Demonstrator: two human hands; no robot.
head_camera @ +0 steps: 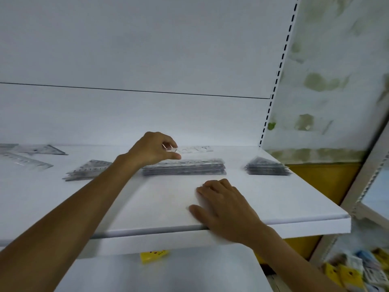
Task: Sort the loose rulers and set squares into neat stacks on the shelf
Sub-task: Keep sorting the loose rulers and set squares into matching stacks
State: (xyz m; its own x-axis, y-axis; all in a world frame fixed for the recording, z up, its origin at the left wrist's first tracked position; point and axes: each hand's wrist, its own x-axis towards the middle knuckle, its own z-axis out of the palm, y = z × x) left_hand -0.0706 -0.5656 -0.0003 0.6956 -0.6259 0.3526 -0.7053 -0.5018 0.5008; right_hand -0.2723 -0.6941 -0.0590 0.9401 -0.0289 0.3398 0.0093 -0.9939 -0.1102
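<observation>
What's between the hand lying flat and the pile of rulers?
Only bare white shelf lies between the right hand and the ruler stack, in the head view.

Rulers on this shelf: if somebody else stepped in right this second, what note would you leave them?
Left hand pinches a clear ruler by its end, just above the ruler stack at mid-shelf.
Right hand lies open on the shelf near its front edge, holding nothing.
Done: the ruler stack, and the set-square stack to its right.
Left: lay the held ruler on its stack, then sort the fanned pile to the left and the loose pieces at the far left.
</observation>
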